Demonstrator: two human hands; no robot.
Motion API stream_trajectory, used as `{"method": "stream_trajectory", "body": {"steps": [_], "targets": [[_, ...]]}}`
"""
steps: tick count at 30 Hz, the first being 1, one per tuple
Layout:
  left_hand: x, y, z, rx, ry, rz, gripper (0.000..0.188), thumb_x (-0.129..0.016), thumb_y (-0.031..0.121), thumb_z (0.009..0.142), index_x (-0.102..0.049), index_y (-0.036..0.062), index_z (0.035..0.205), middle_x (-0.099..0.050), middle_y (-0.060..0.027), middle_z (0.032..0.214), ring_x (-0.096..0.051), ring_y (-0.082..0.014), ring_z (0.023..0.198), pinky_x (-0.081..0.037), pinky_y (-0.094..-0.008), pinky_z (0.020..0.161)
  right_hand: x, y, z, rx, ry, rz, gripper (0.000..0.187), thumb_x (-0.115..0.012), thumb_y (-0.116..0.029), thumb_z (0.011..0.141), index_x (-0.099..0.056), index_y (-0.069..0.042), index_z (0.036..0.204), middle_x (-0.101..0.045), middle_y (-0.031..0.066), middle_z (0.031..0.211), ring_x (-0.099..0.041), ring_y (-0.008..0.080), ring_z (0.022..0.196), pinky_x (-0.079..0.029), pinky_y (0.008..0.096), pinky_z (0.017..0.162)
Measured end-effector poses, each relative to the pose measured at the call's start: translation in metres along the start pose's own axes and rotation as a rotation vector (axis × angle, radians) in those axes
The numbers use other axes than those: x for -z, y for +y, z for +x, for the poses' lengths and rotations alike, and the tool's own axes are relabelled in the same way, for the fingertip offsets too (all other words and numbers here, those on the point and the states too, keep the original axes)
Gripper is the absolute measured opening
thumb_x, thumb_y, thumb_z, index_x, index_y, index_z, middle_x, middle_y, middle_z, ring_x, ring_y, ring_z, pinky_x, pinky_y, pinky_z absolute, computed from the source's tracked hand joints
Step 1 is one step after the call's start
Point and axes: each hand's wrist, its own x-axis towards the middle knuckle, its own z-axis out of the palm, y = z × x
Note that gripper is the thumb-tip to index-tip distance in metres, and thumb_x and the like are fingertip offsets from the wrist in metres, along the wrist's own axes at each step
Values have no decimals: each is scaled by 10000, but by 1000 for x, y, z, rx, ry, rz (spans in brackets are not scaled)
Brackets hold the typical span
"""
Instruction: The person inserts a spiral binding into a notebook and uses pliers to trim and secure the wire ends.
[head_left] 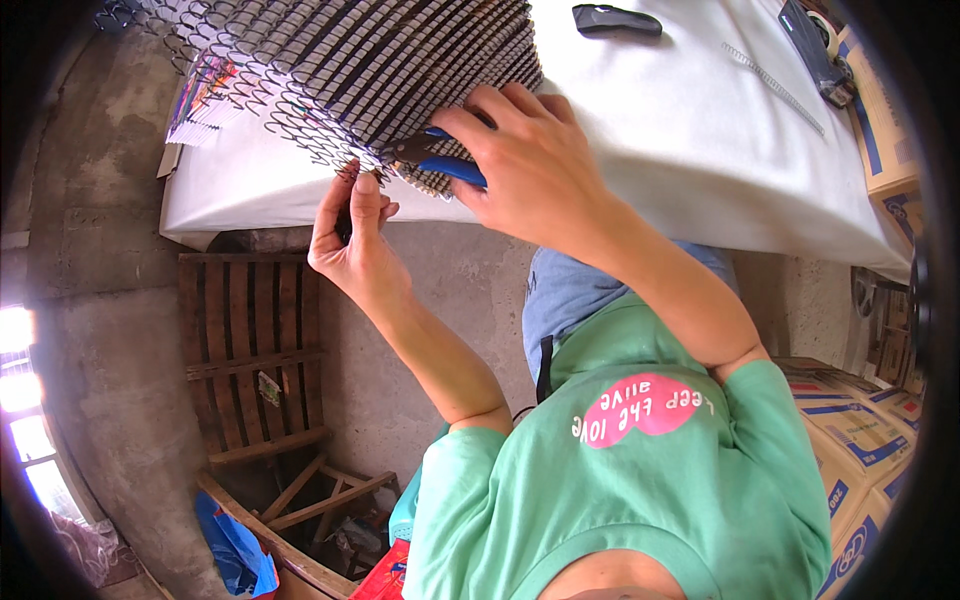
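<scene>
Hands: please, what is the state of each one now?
Left hand: fingers pinched on a wire coil end.
Right hand: closed around blue-handled pliers.

Bright daylight, sharp at centre, blown-out glare at lower left, with dark, bending fisheye edges.

Head-worn fisheye, looking steeply down from close above the hands. Facing the white table (640, 130) edge. Only one view.
</scene>
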Motion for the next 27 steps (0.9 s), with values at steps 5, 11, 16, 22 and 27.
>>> {"method": "stream_trajectory", "body": {"steps": [5,11,16,22,27], "targets": [[1,0,0,2,-21,8,201,-708,73,808,-667,-68,945,-664,-109,791,-586,-103,622,-486,-214,542,-4,3,1,-92,-86,292,310,-702,-308,734,-645,-91,948,-620,101,881,-620,291,843,-496,436,712],[1,-3,1,4,-4,40,187,-695,82,822,-669,-26,972,-675,-93,851,-596,-88,652,-487,-184,580,-7,7,5,-98,-171,359,248,-672,-269,762,-642,-94,936,-641,110,811,-648,315,783,-519,444,690],[-5,-7,-1,-49,43,44,216,-691,94,829,-657,-20,1010,-664,-75,824,-586,-82,644,-479,-187,587,-7,9,3,-105,-181,312,304,-719,-190,706,-653,-108,991,-643,112,852,-635,312,760,-502,417,671],[-1,3,2,-29,-57,36,264,-689,59,820,-643,-46,1058,-665,-86,861,-584,-75,637,-465,-177,568,2,6,5,13,99,91,366,-735,-239,675,-640,-119,1007,-603,55,955,-582,240,901,-437,412,770],[-2,6,4,-66,-53,32,251,-715,59,798,-656,-74,1003,-650,-101,761,-583,-102,608,-500,-219,534,-3,-1,10,35,89,19,369,-742,-248,663,-638,-117,992,-593,42,917,-575,221,875,-419,406,751]]}}
